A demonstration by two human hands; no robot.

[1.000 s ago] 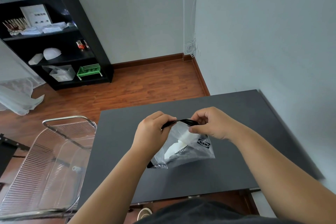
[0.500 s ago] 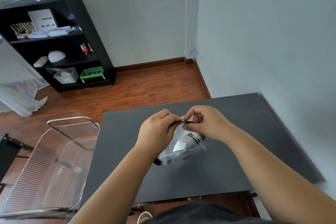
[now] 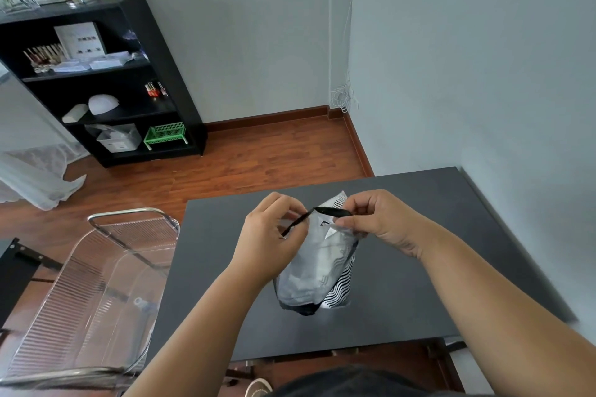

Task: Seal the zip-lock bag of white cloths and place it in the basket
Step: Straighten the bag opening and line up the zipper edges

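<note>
A clear zip-lock bag point(image 3: 317, 271) with a black zip strip and a wavy black pattern on one side hangs upright over the dark table point(image 3: 403, 306). White cloth shows dimly through its plastic. My left hand point(image 3: 269, 242) pinches the left end of the black strip. My right hand point(image 3: 377, 224) pinches the strip's right end, above the bag's mouth. The bag's lower end rests on or just above the table; I cannot tell which. A clear ribbed plastic basket point(image 3: 93, 293) with a metal rim stands to the left of the table, lower than the tabletop.
A black shelf unit point(image 3: 106, 80) with small items and a green crate stands against the far wall. White fabric point(image 3: 35, 177) lies on the wooden floor at the left. The table's right side meets the wall.
The bag has turned from lying slanted to hanging upright, so its wavy-patterned side now shows. Both hands stayed on the black strip and rose slightly.
</note>
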